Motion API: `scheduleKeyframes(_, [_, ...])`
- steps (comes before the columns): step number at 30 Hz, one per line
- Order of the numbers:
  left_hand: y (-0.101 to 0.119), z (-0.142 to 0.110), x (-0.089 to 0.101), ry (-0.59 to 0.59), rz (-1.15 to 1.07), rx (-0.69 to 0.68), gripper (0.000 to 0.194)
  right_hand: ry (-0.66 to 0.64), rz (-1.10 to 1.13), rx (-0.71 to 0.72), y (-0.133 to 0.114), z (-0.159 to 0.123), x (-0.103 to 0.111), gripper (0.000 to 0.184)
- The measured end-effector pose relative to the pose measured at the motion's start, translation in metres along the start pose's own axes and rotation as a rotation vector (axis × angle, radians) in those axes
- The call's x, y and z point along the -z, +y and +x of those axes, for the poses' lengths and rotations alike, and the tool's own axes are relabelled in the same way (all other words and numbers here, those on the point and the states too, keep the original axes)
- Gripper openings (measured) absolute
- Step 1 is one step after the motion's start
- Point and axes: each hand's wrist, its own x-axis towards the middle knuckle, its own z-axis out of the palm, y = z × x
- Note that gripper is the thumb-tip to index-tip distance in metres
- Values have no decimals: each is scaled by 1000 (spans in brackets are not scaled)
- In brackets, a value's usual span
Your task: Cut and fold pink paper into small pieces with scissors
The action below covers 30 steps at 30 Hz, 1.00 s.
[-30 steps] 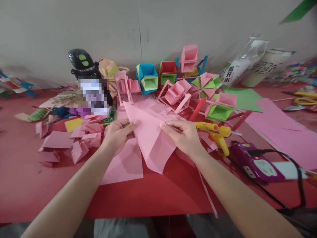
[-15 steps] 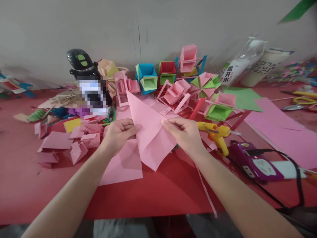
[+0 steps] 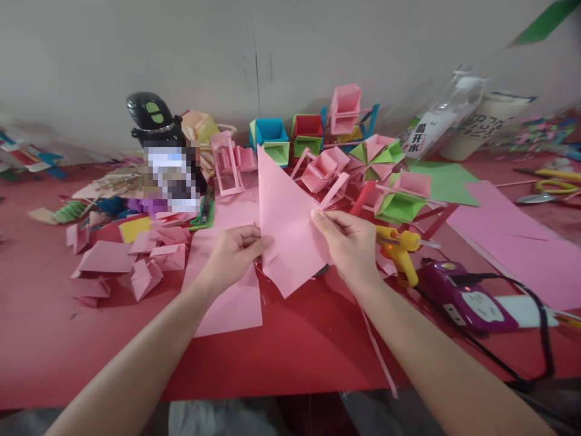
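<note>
A pink sheet [image 3: 290,224], its pointed corner up, is held between two bare hands over a cluttered red bench [image 3: 313,363]. From where I stand, the step in hand appears to be shaping or lining up a fold; a next move of that kind would call for matched edges and a firm crease without letting the paper slip. The left hand [image 3: 233,254] is nearly closed, thumb and fingers pinching the left edge; the right hand [image 3: 349,242] pinches the opposite side, its thumb on the near face. The sheet lies directly between them, touching both. Whether its lower tip meets the bench, I cannot tell. Flat pink paper [image 3: 231,309] lies beside the left hand's wrist, folded pieces [image 3: 109,257] farther left, and a yellow glue gun [image 3: 402,248] just right of the right hand.
</note>
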Motion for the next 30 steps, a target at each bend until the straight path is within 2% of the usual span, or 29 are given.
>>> scheduleKeyframes(5, [-1, 4, 0, 102, 222, -120, 34, 13, 19, 9, 0, -2, -2, 24])
scheduleKeyframes(9, [-4, 5, 1, 36, 234, -162, 23, 46, 26, 12, 3, -2, -4, 25])
scheduleKeyframes(11, [-5, 5, 2, 22, 250, -171, 19, 54, 26, 10, 4, -2, -4, 25])
scheduleKeyframes(20, [-4, 6, 16, 114, 475, -162, 26, 2, 107, -58, 12, 0, -5, 15])
scheduleKeyframes(25, [-3, 9, 20, 143, 410, -195, 18, -61, 115, -104, 7, 1, -5, 15])
scheduleKeyframes(28, [-2, 13, 25, 221, 406, -223, 17, -178, 100, -151, 8, 1, -5, 24])
scheduleKeyframes(30, [-1, 15, 34, 227, 424, -238, 16, -275, 104, -182, 10, 1, -5, 25])
